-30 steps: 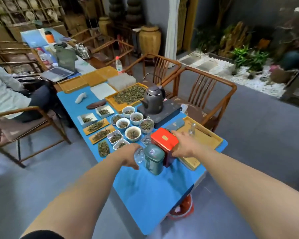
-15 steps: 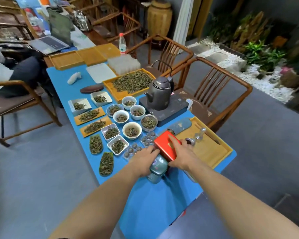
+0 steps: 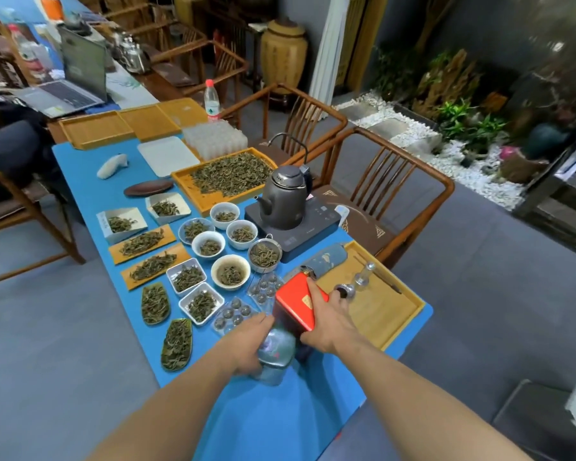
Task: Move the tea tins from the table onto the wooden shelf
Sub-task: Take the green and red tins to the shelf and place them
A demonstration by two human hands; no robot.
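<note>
Gripping 2 tea tins at once, the person stood at the near end of the blue table (image 3: pixel 120 181). The left hand (image 3: pixel 246 344) was wrapped round the side of the green round tin (image 3: pixel 276 352), fingers curled on its left flank; the tin appeared blurred, and whether its base touched the table could not be told. The right hand (image 3: pixel 330 322) was clamped on the red square tin (image 3: pixel 295 302), with 1 finger laid across its lid and the thumb on the near side. The red tin sat tilted, its lid facing up and left, and stood just beside the green tin, apparently touching it. Both tins were over the table's near right portion, between the clear plastic blister tray (image 3: pixel 243 307) and the wooden tea tray (image 3: pixel 379 311).

Beyond the tins, 5 white bowls of loose leaf (image 3: pixel 230 272) and several small dishes of leaf were grouped at mid-table. A dark kettle (image 3: pixel 285 194) stood on a black heating plate (image 3: pixel 296 227). A large wooden tray of tea leaves (image 3: pixel 230 174) lay behind it. A water bottle (image 3: pixel 212 101) stood upright farther back. 2 wooden armchairs (image 3: pixel 389 181) stood along the table's right side. A laptop (image 3: pixel 70 84) was open at the far left.
</note>
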